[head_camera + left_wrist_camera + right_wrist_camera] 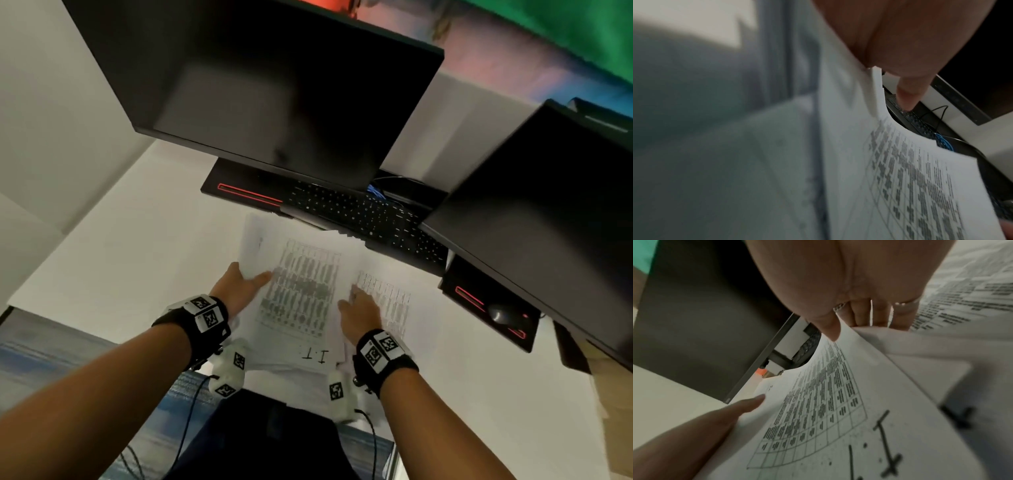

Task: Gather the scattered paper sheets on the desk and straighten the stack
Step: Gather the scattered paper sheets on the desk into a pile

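Head view: the left hand (239,291) pinches the left edge of the paper sheets (301,294), thumb on top. The right hand (359,317) lies flat, fingers spread, on the right-side sheets. The pile sits on the white desk (130,260), between both hands, before the keyboard (363,212) and 2 monitors.

The sheets (301,284) are showing white with grey-black printed grids, one bearing black handwritten letters. The counter (130,260) is looking white. The monitors (274,92) and keyboard (359,212) are showing black, their bases glowing with red strips. The wristbands (205,315) are displaying black-and-white square markers.
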### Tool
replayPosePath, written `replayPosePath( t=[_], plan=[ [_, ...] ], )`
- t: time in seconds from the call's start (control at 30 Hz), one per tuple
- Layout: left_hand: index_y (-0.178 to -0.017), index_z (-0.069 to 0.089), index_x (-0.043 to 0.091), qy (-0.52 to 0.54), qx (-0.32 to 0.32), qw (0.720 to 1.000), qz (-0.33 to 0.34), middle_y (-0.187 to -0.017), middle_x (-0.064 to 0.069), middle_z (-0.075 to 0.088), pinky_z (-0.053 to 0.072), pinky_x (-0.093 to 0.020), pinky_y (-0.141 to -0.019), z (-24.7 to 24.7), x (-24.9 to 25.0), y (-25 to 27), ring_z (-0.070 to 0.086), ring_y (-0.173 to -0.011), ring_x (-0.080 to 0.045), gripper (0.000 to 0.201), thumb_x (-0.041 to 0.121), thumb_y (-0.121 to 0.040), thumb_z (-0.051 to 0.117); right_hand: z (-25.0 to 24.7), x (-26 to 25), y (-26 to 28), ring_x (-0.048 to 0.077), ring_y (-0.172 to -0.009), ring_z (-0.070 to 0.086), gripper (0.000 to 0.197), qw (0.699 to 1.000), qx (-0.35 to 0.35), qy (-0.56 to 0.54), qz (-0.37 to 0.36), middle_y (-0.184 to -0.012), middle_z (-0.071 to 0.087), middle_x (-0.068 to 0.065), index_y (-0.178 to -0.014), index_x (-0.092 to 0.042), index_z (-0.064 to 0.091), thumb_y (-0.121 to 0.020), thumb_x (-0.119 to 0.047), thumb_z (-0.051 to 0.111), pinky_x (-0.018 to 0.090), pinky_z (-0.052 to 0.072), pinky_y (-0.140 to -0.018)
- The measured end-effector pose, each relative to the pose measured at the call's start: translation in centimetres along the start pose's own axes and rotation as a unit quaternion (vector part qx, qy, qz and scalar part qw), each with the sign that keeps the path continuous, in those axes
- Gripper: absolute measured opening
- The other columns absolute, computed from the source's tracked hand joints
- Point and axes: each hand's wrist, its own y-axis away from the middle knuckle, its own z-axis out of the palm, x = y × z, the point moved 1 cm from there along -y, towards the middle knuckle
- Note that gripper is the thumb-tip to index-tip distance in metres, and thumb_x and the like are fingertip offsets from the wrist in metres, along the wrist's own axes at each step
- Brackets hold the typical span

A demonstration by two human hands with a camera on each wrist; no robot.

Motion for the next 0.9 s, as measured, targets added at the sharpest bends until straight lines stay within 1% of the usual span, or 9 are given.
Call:
replayPosePath(
  t=[0.07,0.13,0.2,0.3,0.5,0.6,0.7,0.83,0.9],
  plan=[
    [-0.129,0.054,0.018,-0.056,0.015,0.998,0.022,-0.110,-0.003,0.071,0.054,-0.036,-0.077,0.1,-0.1,-0.3,0.068,-0.096,-0.024,0.070,0.061,-0.075,0.068,0.4,0.4,0.5,0.024,-0.146,0.032,0.060,0.999,-0.029,-0.022,-0.032,-0.159,0.030,0.006,-0.156,-0.009,0.021,-0.102,-0.021,0.046,0.029,0.026,-0.115],
    [-0.127,0.056,0.012,-0.094,0.028,0.994,0.041,-0.110,-0.008,0.070,0.050,-0.036,-0.077,0.0,0.3,0.0,0.066,-0.097,-0.028,0.054,0.040,-0.083,0.070,-0.7,1.7,0.4,0.027,-0.144,0.034,0.066,0.999,0.043,-0.025,0.000,-0.160,0.030,0.007,-0.155,-0.010,0.024,-0.099,-0.029,0.053,0.034,0.028,-0.115],
    [-0.124,0.057,0.008,-0.113,0.039,0.992,0.052,-0.107,-0.010,0.069,0.046,-0.035,-0.075,-0.1,0.5,0.2,0.064,-0.094,-0.029,0.044,0.030,-0.088,0.069,-2.6,4.2,0.6,0.033,-0.142,0.033,0.078,0.979,0.151,0.059,0.123,-0.159,0.027,0.009,-0.153,-0.011,0.027,-0.091,-0.044,0.061,0.047,0.033,-0.113],
    [-0.116,0.059,0.003,-0.121,0.048,0.989,0.070,-0.099,-0.013,0.068,0.043,-0.031,-0.070,0.1,0.9,0.5,0.062,-0.086,-0.028,0.034,0.023,-0.090,0.068,-4.9,7.2,1.7,0.037,-0.135,0.033,0.087,0.938,0.175,0.070,0.292,-0.153,0.028,0.015,-0.148,-0.008,0.028,-0.084,-0.052,0.066,0.048,0.034,-0.107],
    [-0.120,0.057,0.003,-0.122,0.048,0.989,0.074,-0.097,-0.010,0.067,0.042,-0.031,-0.072,0.0,1.0,0.2,0.061,-0.083,-0.026,0.038,0.024,-0.091,0.069,-5.8,9.0,1.3,0.038,-0.123,0.056,0.075,0.948,0.208,-0.076,0.227,-0.136,0.055,0.020,-0.139,-0.002,0.041,-0.081,-0.030,0.079,0.039,0.046,-0.101],
    [-0.118,0.056,0.005,-0.122,0.050,0.989,0.068,-0.094,-0.009,0.067,0.042,-0.031,-0.070,0.0,0.8,0.1,0.061,-0.080,-0.026,0.035,0.024,-0.091,0.069,-6.4,8.7,1.9,0.035,-0.110,0.063,0.049,0.946,0.224,-0.099,0.211,-0.119,0.065,0.017,-0.120,-0.006,0.053,-0.082,-0.023,0.078,0.034,0.049,-0.089],
    [-0.115,0.058,0.006,-0.123,0.046,0.989,0.070,-0.093,-0.011,0.067,0.044,-0.033,-0.070,0.0,0.6,-0.1,0.063,-0.082,-0.029,0.032,0.023,-0.090,0.069,-6.3,7.7,2.7,0.032,-0.101,0.064,0.033,0.951,0.231,-0.101,0.179,-0.096,0.063,0.009,-0.100,-0.010,0.054,-0.080,-0.020,0.080,0.026,0.043,-0.076],
    [-0.115,0.058,0.005,-0.132,0.044,0.987,0.082,-0.096,-0.011,0.067,0.044,-0.034,-0.072,-0.2,0.5,-0.2,0.063,-0.087,-0.031,0.035,0.025,-0.089,0.070,-6.2,6.3,3.2,0.036,-0.107,0.064,0.054,0.947,0.225,-0.136,0.188,-0.112,0.066,0.015,-0.121,-0.006,0.051,-0.078,-0.018,0.082,0.035,0.051,-0.085],
    [-0.116,0.057,0.005,-0.137,0.047,0.986,0.083,-0.098,-0.011,0.067,0.044,-0.034,-0.073,-0.3,0.5,-0.2,0.062,-0.087,-0.030,0.036,0.025,-0.089,0.070,-6.7,6.1,3.5,0.037,-0.110,0.064,0.051,0.951,0.206,-0.120,0.196,-0.120,0.066,0.019,-0.122,-0.001,0.055,-0.081,-0.019,0.080,0.034,0.051,-0.088]
  ],
)
